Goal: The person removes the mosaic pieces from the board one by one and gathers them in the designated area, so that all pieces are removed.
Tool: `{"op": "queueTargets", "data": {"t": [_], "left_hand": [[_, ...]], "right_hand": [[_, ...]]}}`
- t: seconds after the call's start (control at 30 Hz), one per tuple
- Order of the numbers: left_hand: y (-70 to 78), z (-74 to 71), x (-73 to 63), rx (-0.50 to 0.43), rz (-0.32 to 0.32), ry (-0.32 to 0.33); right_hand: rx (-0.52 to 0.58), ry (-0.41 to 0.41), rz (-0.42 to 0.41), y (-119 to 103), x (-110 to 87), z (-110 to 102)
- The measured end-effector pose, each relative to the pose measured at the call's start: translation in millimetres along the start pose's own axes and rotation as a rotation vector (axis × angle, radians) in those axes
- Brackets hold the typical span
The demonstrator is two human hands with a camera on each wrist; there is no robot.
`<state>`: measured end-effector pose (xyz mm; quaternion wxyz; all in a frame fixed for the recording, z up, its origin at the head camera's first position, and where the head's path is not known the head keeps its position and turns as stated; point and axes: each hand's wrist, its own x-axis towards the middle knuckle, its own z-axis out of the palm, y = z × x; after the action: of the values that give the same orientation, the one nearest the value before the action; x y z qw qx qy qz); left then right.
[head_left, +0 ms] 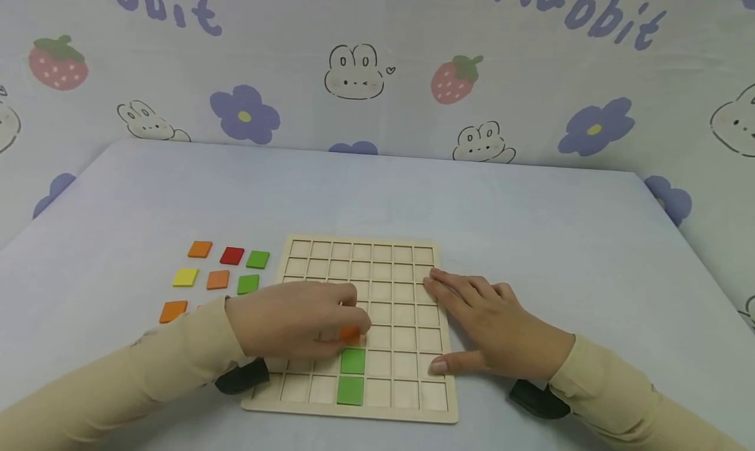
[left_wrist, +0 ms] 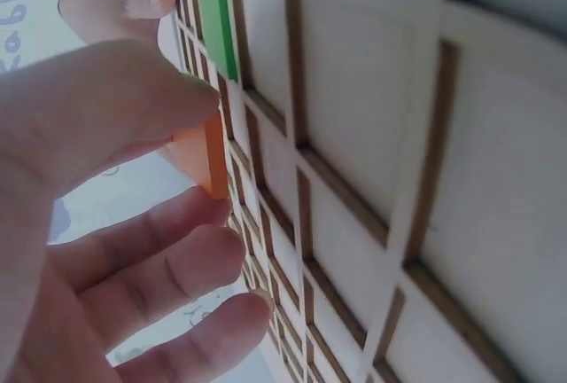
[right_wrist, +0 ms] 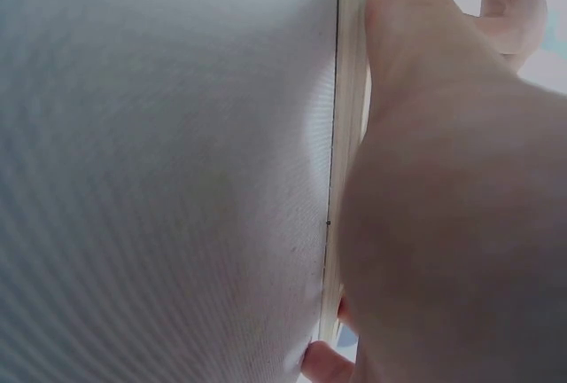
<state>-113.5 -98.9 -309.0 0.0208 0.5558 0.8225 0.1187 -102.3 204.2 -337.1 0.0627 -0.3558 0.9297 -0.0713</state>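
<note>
My left hand (head_left: 301, 320) pinches an orange square tile (left_wrist: 202, 157) between thumb and fingertips, close over the wooden grid board (head_left: 392, 412). In the head view the tile is just beyond two green tiles, a nearer one (head_left: 350, 391) and a farther one (head_left: 353, 361), which sit in neighbouring cells of one column. The left wrist view shows the tile tilted, its edge right at the grid. My right hand (head_left: 492, 323) rests on the board's right edge with fingers extended and thumb spread toward the near corner. Part of the board's left side is hidden under my left hand.
Left of the board lie loose square tiles, among them a red one (head_left: 232, 255), a yellow one (head_left: 185, 277), a green one (head_left: 257, 259) and several orange ones. My left forearm covers part of this group. A patterned cloth (head_left: 401, 123) hangs behind the white table (head_left: 531, 241).
</note>
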Motion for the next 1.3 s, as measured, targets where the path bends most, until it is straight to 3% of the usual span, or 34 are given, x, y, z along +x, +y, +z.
{"op": "queueTargets", "data": {"t": [0.17, 0.3, 0.5, 0.73, 0.83, 1.07, 1.3], "left_hand": [[-4.0, -6.5, -13.0, 0.021, -0.059, 0.002], [-12.1, -15.4, -31.5, -0.001, -0.158, -0.004], [-33.9, -22.3, -69.1, -0.033, -0.296, -0.009], [-51.0, -36.7, -115.1, -0.131, -0.531, -0.028], [-55.1, -40.6, -134.2, -0.129, -0.608, -0.058], [-64.9, -40.6, -180.3, -0.011, -0.674, -0.099], [-66.2, -37.6, -201.5, -0.015, -0.751, -0.169]], "right_hand": [[-0.004, 0.015, -0.006, 1, 0.8, 3], [-0.005, 0.012, 0.002, 3, 0.6, 4], [-0.007, 0.011, 0.009, 4, 0.7, 6], [-0.001, 0.017, -0.006, 0, 1.7, 4], [0.008, 0.011, -0.007, -2, 1.4, 1], [0.005, 0.012, -0.015, -1, 1.7, 2], [0.005, 0.018, -0.024, -2, 2.9, 3]]}}
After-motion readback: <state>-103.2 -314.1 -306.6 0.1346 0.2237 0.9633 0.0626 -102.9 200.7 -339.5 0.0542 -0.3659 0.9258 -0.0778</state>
